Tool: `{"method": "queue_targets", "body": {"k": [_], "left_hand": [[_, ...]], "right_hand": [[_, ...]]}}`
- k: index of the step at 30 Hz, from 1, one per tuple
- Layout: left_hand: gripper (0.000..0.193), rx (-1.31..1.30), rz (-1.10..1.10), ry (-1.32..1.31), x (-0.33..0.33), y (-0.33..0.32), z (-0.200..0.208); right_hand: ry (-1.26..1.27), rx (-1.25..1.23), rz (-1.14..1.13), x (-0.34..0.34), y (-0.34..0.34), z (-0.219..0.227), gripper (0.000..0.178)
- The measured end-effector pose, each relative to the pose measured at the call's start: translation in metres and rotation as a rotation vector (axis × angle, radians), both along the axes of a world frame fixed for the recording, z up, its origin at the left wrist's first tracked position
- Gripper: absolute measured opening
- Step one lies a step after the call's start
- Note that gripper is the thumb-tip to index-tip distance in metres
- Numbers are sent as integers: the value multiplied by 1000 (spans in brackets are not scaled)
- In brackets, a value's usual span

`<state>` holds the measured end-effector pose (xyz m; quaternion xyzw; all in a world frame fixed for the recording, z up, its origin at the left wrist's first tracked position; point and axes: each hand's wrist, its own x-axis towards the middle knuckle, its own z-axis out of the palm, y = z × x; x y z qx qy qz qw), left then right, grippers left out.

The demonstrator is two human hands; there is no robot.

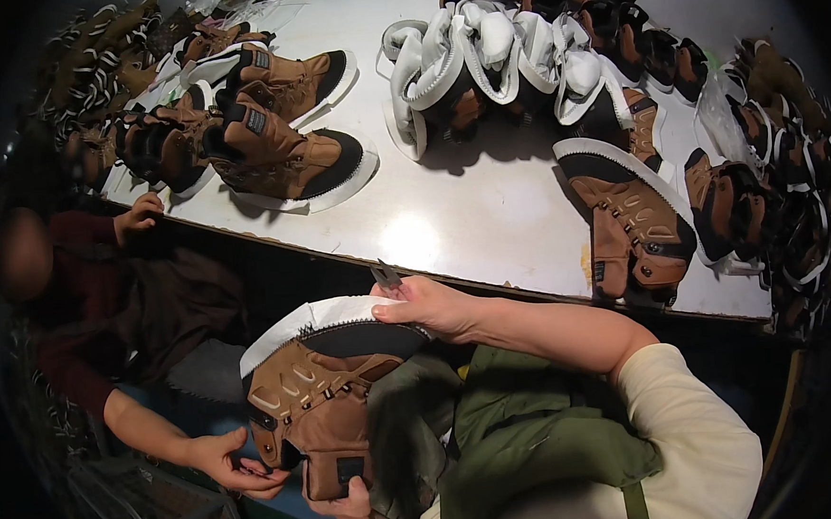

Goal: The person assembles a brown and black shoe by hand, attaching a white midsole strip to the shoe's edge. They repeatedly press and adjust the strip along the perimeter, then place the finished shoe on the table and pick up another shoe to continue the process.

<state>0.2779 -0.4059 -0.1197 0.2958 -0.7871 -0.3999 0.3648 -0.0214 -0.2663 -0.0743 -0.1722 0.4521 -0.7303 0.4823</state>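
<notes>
A brown boot upper point(324, 398) with a black toe and white material stitched along its lower edge lies sideways in front of me. My left hand point(343, 505) is closed round its ankle end, the thumb against the tongue's dark label. At the toe end, my right hand point(430, 308) grips the white edge. Small metal thread snips point(387, 274) stick out from that same hand, blades pointing up; its handles are hidden in the fingers. A co-worker's hand point(230, 464) is beside the boot's heel side; whether it touches cannot be made out.
Beyond my hands stands a white table point(489, 217). Brown boots point(281, 163) stand at its left, uppers with white linings point(499, 64) at the back, and another boot point(632, 222) lies at the right. The co-worker's other hand point(139, 215) rests at the table edge. A basket point(155, 504) is at lower left.
</notes>
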Motion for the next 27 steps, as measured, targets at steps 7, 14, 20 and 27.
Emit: {"method": "queue_targets", "body": {"k": [7, 14, 20, 27], "left_hand": [[49, 313, -114, 158, -50, -28, 20], [44, 362, 121, 611, -116, -61, 75], [32, -118, 315, 787, -152, -15, 98], [67, 36, -1021, -64, -208, 212, 44]], "right_hand": [[789, 307, -299, -14, -6, -9, 16], [1157, 332, -413, 10, 115, 49, 39], [1502, 735, -1139, -19, 281, 103, 26], [1257, 1345, -557, -78, 351, 86, 39]]}}
